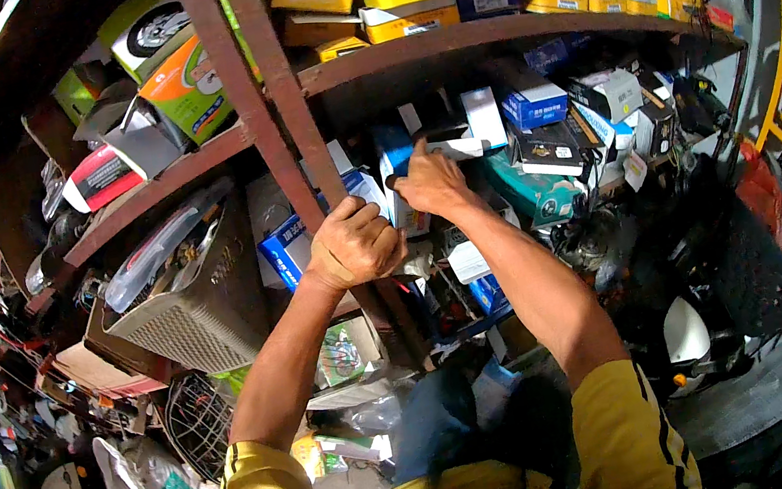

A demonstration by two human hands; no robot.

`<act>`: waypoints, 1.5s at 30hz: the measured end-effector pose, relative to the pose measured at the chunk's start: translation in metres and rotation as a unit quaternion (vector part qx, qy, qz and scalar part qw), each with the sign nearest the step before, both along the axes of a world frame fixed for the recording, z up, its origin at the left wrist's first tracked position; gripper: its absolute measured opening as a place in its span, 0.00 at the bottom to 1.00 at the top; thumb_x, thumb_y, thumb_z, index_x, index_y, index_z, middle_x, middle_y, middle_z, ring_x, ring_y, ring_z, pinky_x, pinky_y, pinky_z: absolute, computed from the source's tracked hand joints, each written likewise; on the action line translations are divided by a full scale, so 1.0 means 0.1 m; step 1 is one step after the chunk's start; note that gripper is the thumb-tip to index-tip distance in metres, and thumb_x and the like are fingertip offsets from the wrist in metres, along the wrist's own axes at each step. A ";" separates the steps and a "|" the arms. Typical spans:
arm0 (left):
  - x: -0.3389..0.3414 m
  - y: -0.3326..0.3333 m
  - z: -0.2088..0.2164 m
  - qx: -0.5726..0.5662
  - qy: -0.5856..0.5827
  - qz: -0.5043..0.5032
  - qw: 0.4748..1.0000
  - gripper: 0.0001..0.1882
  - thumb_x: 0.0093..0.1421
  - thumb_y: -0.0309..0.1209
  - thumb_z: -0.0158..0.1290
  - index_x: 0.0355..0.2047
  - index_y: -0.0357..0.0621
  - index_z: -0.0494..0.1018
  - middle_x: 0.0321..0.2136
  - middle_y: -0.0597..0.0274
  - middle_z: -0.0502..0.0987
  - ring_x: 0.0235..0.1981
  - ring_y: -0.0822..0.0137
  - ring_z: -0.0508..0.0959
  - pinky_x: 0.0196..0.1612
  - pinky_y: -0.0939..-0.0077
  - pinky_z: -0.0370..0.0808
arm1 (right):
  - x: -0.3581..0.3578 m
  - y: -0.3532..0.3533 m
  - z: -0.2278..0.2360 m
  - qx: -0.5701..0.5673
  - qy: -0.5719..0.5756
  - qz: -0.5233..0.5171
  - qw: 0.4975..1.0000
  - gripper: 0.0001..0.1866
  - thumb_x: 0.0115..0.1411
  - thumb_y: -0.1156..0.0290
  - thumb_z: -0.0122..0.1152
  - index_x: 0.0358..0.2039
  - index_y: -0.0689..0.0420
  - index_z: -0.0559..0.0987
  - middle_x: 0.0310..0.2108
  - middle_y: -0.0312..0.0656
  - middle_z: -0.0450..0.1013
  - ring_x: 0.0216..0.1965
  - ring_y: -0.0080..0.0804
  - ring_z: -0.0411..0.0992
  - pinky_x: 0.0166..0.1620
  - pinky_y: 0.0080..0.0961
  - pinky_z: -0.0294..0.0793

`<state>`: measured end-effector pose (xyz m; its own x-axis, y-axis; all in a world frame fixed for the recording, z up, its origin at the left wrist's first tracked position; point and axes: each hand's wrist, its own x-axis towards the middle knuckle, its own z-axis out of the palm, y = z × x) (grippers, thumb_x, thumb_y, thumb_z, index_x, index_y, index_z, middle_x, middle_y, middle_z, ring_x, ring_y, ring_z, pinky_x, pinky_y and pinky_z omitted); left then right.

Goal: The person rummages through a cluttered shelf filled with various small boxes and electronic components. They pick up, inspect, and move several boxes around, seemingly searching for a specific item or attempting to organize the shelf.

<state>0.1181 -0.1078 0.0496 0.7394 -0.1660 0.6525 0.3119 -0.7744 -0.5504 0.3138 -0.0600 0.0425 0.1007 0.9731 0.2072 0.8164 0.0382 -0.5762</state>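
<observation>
Post edge (296, 117) and boxes (287, 250) leave hands (353, 240) little room.

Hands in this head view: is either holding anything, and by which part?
The left hand looks closed around the brown shelf post, below the upper shelf board. The right hand reaches among the boxes; whether it holds one cannot be told.

1 near, downward fisheye view from head-height
</observation>
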 end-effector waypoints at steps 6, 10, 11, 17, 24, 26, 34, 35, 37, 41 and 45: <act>-0.06 -0.02 -0.04 -0.007 -0.010 0.014 1.000 0.14 0.49 0.31 0.66 0.17 0.49 0.70 0.17 0.66 0.73 0.26 0.66 0.75 0.36 0.69 0.72 | 0.20 -0.31 0.20 0.039 -0.002 -0.055 0.998 0.50 0.60 0.47 0.61 0.74 0.62 0.55 0.57 0.74 0.71 0.60 0.66 0.73 0.64 0.48 0.71; -0.02 0.01 -0.07 -0.007 -0.029 -0.005 1.000 0.15 0.49 0.30 0.66 0.17 0.49 0.68 0.18 0.68 0.71 0.26 0.65 0.74 0.34 0.69 0.71 | 0.67 -0.56 0.40 0.052 0.209 -0.020 0.976 0.44 0.62 0.52 0.61 0.71 0.65 0.62 0.57 0.68 0.74 0.52 0.58 0.79 0.50 0.45 0.81; 0.01 0.01 -0.07 -0.004 -0.033 -0.014 0.999 0.16 0.50 0.31 0.66 0.17 0.50 0.68 0.18 0.68 0.70 0.26 0.65 0.74 0.34 0.69 0.71 | 0.79 -0.75 0.45 0.059 0.317 -0.002 0.946 0.42 0.63 0.54 0.60 0.70 0.66 0.63 0.56 0.65 0.75 0.51 0.54 0.80 0.44 0.42 0.84; -0.08 0.00 -0.06 -0.015 -0.013 0.000 1.000 0.13 0.52 0.32 0.66 0.18 0.48 0.72 0.18 0.66 0.74 0.27 0.65 0.75 0.37 0.69 0.72 | 0.98 -1.29 0.14 -0.005 0.629 0.079 0.773 0.32 0.67 0.58 0.55 0.62 0.70 0.66 0.58 0.61 0.71 0.51 0.56 0.78 0.56 0.49 0.82; -0.06 -0.05 -0.03 -0.023 -0.011 0.018 1.000 0.13 0.51 0.32 0.67 0.19 0.47 0.73 0.18 0.65 0.76 0.28 0.65 0.75 0.38 0.69 0.71 | 0.88 -1.39 -0.25 0.026 0.706 0.068 0.704 0.28 0.66 0.63 0.58 0.59 0.71 0.68 0.56 0.60 0.73 0.56 0.55 0.75 0.56 0.53 0.84; -0.06 -0.07 -0.04 -0.029 -0.009 0.025 0.999 0.13 0.52 0.32 0.67 0.19 0.47 0.73 0.18 0.65 0.76 0.28 0.65 0.75 0.38 0.70 0.70 | 0.85 -1.41 -0.20 0.027 0.703 0.063 0.708 0.30 0.65 0.63 0.58 0.60 0.72 0.67 0.57 0.61 0.72 0.56 0.57 0.75 0.57 0.53 0.83; -0.07 -0.05 -0.06 -0.032 -0.007 0.011 0.999 0.15 0.51 0.34 0.67 0.19 0.48 0.71 0.19 0.65 0.73 0.29 0.62 0.74 0.38 0.65 0.69 | 0.80 -1.55 -0.13 0.027 0.701 0.056 0.711 0.37 0.63 0.56 0.59 0.63 0.70 0.64 0.58 0.59 0.69 0.58 0.57 0.73 0.58 0.51 0.82; -0.07 -0.06 -0.05 -0.035 -0.001 0.011 0.999 0.14 0.51 0.35 0.67 0.19 0.47 0.71 0.19 0.65 0.73 0.29 0.62 0.74 0.39 0.65 0.70 | 0.79 -1.57 -0.12 0.027 0.705 0.055 0.707 0.37 0.63 0.56 0.59 0.63 0.70 0.64 0.59 0.60 0.69 0.58 0.57 0.73 0.58 0.51 0.82; -0.08 -0.07 -0.03 -0.041 0.009 0.014 0.999 0.14 0.51 0.36 0.67 0.20 0.47 0.73 0.20 0.65 0.74 0.30 0.62 0.74 0.40 0.65 0.70 | 0.77 -1.63 -0.10 0.031 0.706 0.062 0.704 0.37 0.63 0.56 0.60 0.63 0.70 0.63 0.59 0.60 0.69 0.58 0.58 0.73 0.58 0.51 0.82; -0.09 -0.10 -0.04 -0.055 0.030 0.026 0.998 0.13 0.51 0.38 0.68 0.22 0.46 0.76 0.21 0.64 0.76 0.33 0.62 0.75 0.43 0.64 0.70 | 0.78 -1.68 -0.11 0.034 0.719 0.076 0.690 0.39 0.62 0.56 0.61 0.64 0.71 0.62 0.59 0.60 0.68 0.58 0.59 0.73 0.57 0.52 0.83; -0.13 -0.10 -0.05 -0.061 0.044 0.035 0.997 0.13 0.52 0.39 0.67 0.23 0.45 0.78 0.22 0.64 0.77 0.35 0.62 0.76 0.44 0.63 0.70 | 0.79 -1.70 -0.11 0.031 0.733 0.060 0.677 0.39 0.63 0.55 0.61 0.64 0.71 0.62 0.60 0.61 0.68 0.59 0.60 0.72 0.58 0.54 0.81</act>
